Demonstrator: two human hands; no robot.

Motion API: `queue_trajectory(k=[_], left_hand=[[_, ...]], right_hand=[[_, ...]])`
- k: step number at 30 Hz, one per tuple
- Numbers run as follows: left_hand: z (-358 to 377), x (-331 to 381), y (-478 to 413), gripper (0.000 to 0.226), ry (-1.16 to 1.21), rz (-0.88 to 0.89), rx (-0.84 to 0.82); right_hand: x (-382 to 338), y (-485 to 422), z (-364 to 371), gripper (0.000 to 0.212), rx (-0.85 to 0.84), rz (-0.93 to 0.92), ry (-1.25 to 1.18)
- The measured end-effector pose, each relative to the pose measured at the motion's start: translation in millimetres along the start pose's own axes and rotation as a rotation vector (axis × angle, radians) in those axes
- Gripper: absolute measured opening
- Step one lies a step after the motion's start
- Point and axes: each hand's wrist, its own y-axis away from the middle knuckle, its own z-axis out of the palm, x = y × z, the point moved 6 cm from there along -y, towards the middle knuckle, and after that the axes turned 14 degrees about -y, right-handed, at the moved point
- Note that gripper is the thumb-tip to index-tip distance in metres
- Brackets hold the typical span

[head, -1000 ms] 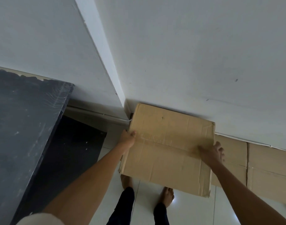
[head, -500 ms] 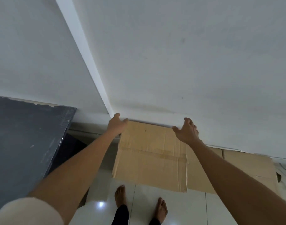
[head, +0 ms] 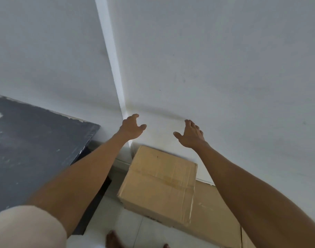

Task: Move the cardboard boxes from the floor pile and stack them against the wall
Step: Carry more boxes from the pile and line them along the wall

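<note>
Head view, noted from near to far.

Lower left corner: pale cream short sleeve [head: 26,228], bare forearm running up from it toward frame centre. Bottom edge, centre: toes of a bare foot [head: 113,240] on glossy white floor tile [head: 146,233]. Second bare forearm entering from the lower right.

Centre, just below the middle: brown cardboard box [head: 160,183] with a taped seam across its upper face, tucked into the room corner, far edge against the foot of the wall. Lower near corner a little dented. Beneath it and off to the right: second flat brown cardboard piece [head: 215,217], also along the wall base, partly hidden by the right forearm.

Left side, middle height: large dark grey scuffed board [head: 33,140], edges chipped pale, well apart from the box.

Above the box, clear of it: left hand [head: 132,128] and right hand [head: 190,136], both empty, fingers spread and loosely curved, palms turned toward each other, a wide gap between them. Contact with the wall: cannot tell.

Upper frame: plain white wall [head: 224,68], lighter vertical corner strip [head: 112,59] slanting down to the left hand.
</note>
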Motion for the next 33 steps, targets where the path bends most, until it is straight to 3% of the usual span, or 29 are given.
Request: queue_trajectory(k=[5, 13, 23, 33], left_hand=[[-22.3, -42.9, 47.6, 0.065, 0.000, -0.079, 0.068], [-63.5, -183.8, 177.7, 0.064, 0.089, -0.336, 0.209], [-41.2, -343.8, 492.9, 0.057, 0.126, -0.800, 0.386], [6.4, -374.5, 788.8, 0.060, 0.228, -1.316, 0.541]], right_hand=[[-62.5, 13.1, 21.9, 0.079, -0.094, -0.163, 0.041], [-199.4, 87.7, 108.3, 0.077, -0.287, -0.474, 0.071], [-327.2, 330.7, 259.0, 0.080, -0.636, -0.829, 0.175], [-399.3, 586.3, 339.3, 0.082, -0.915, -1.285, 0.203]])
